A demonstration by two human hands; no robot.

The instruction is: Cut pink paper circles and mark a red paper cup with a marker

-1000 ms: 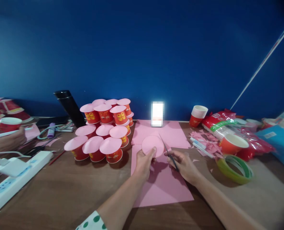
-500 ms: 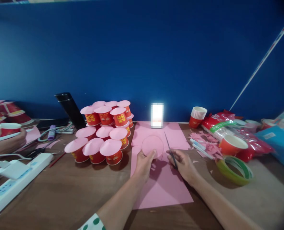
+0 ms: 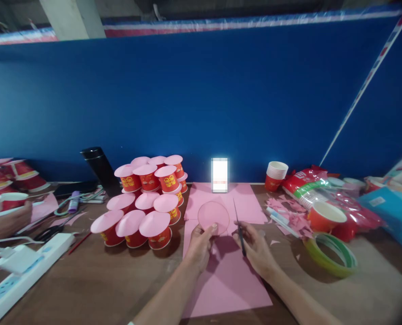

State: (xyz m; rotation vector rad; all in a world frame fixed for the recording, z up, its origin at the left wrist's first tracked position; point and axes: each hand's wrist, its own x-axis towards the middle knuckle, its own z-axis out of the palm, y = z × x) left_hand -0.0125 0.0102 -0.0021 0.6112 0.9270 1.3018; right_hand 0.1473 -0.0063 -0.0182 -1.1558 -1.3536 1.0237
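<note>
My left hand (image 3: 201, 246) pinches the lower edge of a round pink paper disc (image 3: 213, 216), its thumb lying on the near side. My right hand (image 3: 253, 248) is closed on a pair of dark scissors (image 3: 240, 234), seen nearly edge-on, with the thin blades pointing up and away. The scissors are a little to the right of the disc, apart from it. Beneath both hands lie pink paper sheets (image 3: 228, 289) on the brown table. To the left stand several red paper cups (image 3: 160, 239) topped with pink paper discs.
A white phone-like screen (image 3: 219, 175) stands at the back. On the right are stacked cups (image 3: 276, 176), pink scraps (image 3: 291, 210), a marker (image 3: 282, 221), a tape roll (image 3: 350, 259) and a red bag (image 3: 302, 180). Leftward are a power strip (image 3: 28, 280), a black flask (image 3: 99, 169) and another person's hand (image 3: 14, 221).
The head view has tilted up, so the table sits lower in the picture and more shows above the blue wall. Both hands keep their holds, nearly unmoved over the sheets.
</note>
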